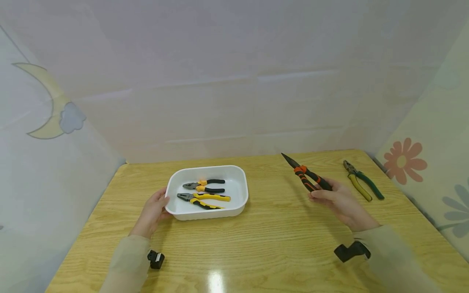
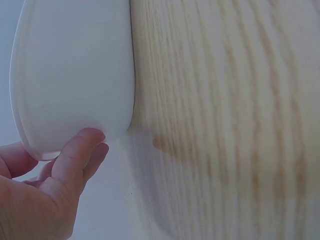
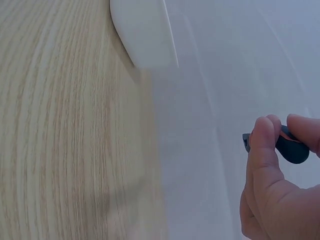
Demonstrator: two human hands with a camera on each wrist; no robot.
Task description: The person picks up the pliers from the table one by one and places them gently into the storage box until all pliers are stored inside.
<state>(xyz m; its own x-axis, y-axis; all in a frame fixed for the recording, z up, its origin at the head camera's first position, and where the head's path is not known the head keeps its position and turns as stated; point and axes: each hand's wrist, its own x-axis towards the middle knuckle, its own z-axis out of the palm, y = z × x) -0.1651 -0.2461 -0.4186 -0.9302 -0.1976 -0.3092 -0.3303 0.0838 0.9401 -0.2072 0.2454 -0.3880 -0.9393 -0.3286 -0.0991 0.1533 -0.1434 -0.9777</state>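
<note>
A white plastic tray (image 1: 239, 195) stands on the table left of centre. My left hand (image 1: 153, 209) holds its left end, thumb at the rim and fingers against the outer wall, as the left wrist view shows. Inside the tray lie small pliers with black and orange handles (image 1: 214, 190) and larger pliers with yellow and black handles (image 1: 210, 197). My right hand (image 1: 340, 201) grips long-nose pliers with black and red handles (image 1: 307, 175) above the table, their tip pointing up and left. In the right wrist view only a handle end (image 3: 292, 150) shows between thumb and fingers.
Pliers with one yellow and one green handle (image 1: 360, 181) lie at the table's right side, beyond my right hand. The wooden table (image 1: 256, 244) meets a pale covered wall (image 1: 220, 122) at the back. Printed side walls stand at left and right.
</note>
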